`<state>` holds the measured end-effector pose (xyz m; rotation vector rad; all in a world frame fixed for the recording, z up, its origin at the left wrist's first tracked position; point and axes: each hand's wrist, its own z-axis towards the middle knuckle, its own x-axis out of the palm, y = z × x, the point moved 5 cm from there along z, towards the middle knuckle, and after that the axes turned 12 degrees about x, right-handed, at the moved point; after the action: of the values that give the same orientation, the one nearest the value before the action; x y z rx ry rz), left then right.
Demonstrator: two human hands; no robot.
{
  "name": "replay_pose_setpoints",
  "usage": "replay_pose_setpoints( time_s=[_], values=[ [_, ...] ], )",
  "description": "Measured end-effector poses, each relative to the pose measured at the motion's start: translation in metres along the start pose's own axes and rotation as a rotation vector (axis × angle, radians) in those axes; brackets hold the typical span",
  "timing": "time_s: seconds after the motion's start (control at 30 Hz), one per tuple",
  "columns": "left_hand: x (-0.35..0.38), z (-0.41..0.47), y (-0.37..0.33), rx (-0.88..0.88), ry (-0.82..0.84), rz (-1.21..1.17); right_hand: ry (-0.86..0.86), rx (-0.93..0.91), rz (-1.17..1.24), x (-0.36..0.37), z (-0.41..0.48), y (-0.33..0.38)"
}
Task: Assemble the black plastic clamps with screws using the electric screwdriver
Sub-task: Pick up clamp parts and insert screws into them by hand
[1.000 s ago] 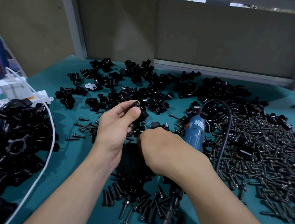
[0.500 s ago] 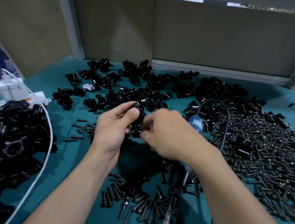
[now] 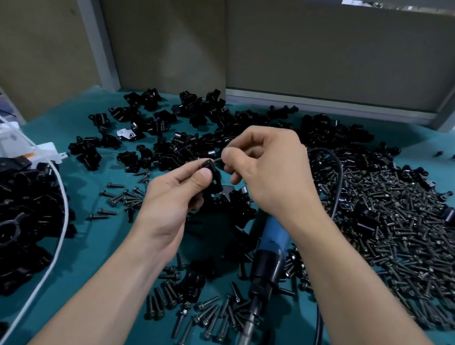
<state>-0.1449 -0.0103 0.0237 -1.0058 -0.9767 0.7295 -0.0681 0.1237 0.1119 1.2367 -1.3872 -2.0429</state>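
— How far along are we?
— Mid-unit, we judge. Our left hand [image 3: 172, 194] grips one black clamp [image 3: 211, 174] between thumb and fingers, raised above the surface [image 3: 93, 245]. Our right hand [image 3: 271, 171] pinches a single screw [image 3: 217, 160], whose tip meets the clamp at its one o'clock. We cannot tell whether it has entered the hole.
— And the driving?
— Not yet begun. The electric screwdriver [image 3: 270, 251] lies on the surface at five o'clock from the hands, bit toward us.
— What's finished?
— The dark heap [image 3: 3, 212] at eight o'clock may be assembled pieces, but we cannot confirm that. Loose clamps [image 3: 194, 129] spread at twelve o'clock, so plenty remains.
— Counts?
— Two hands, one screwdriver, one clamp held, one screw pinched and one white cable [image 3: 64, 210] at nine o'clock. The screw pile [image 3: 400, 234] at three o'clock is far beyond counting. So is the small scatter of screws [image 3: 204, 314] at six o'clock, and the loose clamps number dozens at least.
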Motion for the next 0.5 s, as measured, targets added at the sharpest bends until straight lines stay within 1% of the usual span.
replay_pose_setpoints(
  time_s=[0.1, 0.2, 0.4, 0.5],
  values=[
    [0.0052, -0.0019, 0.0025, 0.033, 0.056, 0.058, 0.029, 0.035, -0.046, 0.0043, 0.0007, -0.0041],
    [0.0061, -0.0016, 0.0025, 0.045, 0.070, 0.063, 0.047, 0.033, -0.084, 0.0083, 0.0010, -0.0054],
    [0.0028, -0.0008, 0.0044, 0.037, 0.013, 0.071, 0.066, 0.016, -0.098, 0.0095, 0.0042, -0.0073],
    [0.0035, -0.0011, 0.0051, 0.029, 0.014, 0.078, 0.059, 0.015, -0.094, 0.0089, 0.0050, -0.0076]
  ],
)
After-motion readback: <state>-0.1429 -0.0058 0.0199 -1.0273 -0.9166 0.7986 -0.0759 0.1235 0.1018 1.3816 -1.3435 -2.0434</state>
